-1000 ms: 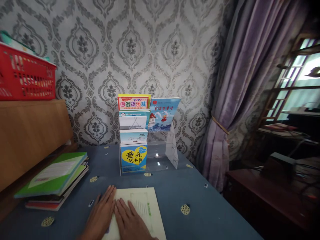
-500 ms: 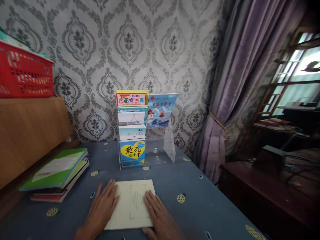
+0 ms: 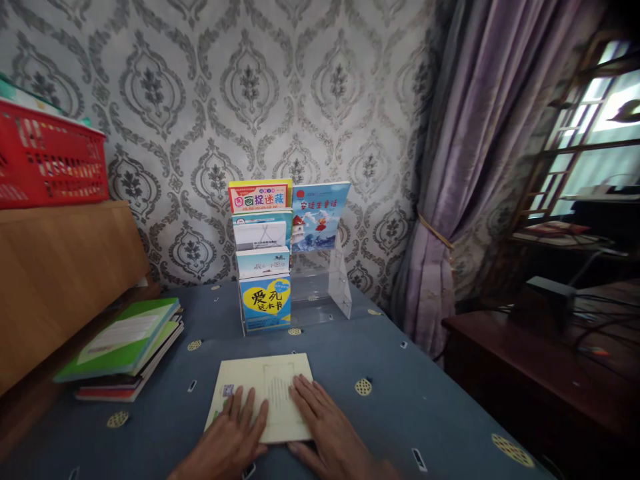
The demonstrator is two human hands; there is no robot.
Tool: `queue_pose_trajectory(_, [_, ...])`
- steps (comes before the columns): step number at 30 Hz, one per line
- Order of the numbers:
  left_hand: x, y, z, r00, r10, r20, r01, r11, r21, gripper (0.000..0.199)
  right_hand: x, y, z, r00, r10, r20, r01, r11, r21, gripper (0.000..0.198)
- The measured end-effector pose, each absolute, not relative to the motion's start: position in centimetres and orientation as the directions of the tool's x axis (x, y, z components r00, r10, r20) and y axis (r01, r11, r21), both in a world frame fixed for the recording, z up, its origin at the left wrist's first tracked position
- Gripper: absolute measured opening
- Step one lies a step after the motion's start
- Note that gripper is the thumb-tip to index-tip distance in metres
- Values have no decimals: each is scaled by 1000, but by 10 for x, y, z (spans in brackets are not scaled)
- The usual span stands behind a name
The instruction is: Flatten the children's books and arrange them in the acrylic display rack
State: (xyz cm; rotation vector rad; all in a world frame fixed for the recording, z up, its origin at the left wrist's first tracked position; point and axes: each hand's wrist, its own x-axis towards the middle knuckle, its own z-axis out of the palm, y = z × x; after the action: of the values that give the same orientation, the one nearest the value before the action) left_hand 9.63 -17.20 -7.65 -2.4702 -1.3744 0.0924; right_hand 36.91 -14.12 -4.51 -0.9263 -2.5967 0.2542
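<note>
A pale cream book lies flat on the blue patterned tablecloth, with a small QR code and a framed block of lines on its face. My left hand rests on its lower left part, fingers spread. On the book's right edge lies my right hand, fingers stretched out and thumb apart near the lower edge. Beyond the book stands a clear acrylic book rack. Its left column carries several books, with a blue and yellow book lowest. A blue picture book leans in the upper right tier.
A stack of books with a green one on top lies at the left, beside a wooden cabinet. On that cabinet sits a red plastic basket. A purple curtain and a dark red table are at the right.
My left hand has slid right from the book's left edge onto its face, exposing the QR code. My right hand stays at the right edge. The camera view has shifted slightly.
</note>
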Motion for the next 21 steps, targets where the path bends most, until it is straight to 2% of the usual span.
queue_pose_trajectory(5, [95, -177, -56, 660, 740, 128, 709, -559, -429, 40, 374, -135, -44, -690, 644, 331, 557, 764, -325, 64])
queue_pose_trajectory(9, [98, -177, -39, 661, 727, 187, 722, -549, -422, 22, 380, -121, -39, -649, 665, 370, 502, 740, -448, 39])
queue_pose_trajectory(12, [101, -180, -30, 637, 728, 256, 765, -553, -330, 17, 384, -109, -33, -614, 694, 375, 396, 682, -614, 29])
queue_pose_trajectory(14, [102, -184, -23, 609, 740, 285, 793, -560, -240, 20, 385, -103, -29, -585, 712, 387, 306, 636, -708, 38])
queue_pose_trajectory(17, [101, -190, -10, 559, 784, 269, 824, -562, -74, 19, 386, -97, -22, -567, 716, 407, 185, 593, -784, 51])
queue_pose_trajectory(19, [99, -194, 0, 519, 811, 271, 834, -549, 44, 20, 387, -93, -18, -591, 716, 372, 129, 540, -832, 53])
queue_pose_trajectory(21, [96, -198, 9, 473, 826, 307, 829, -535, 163, 29, 386, -89, -14, -636, 719, 280, 81, 423, -903, 52])
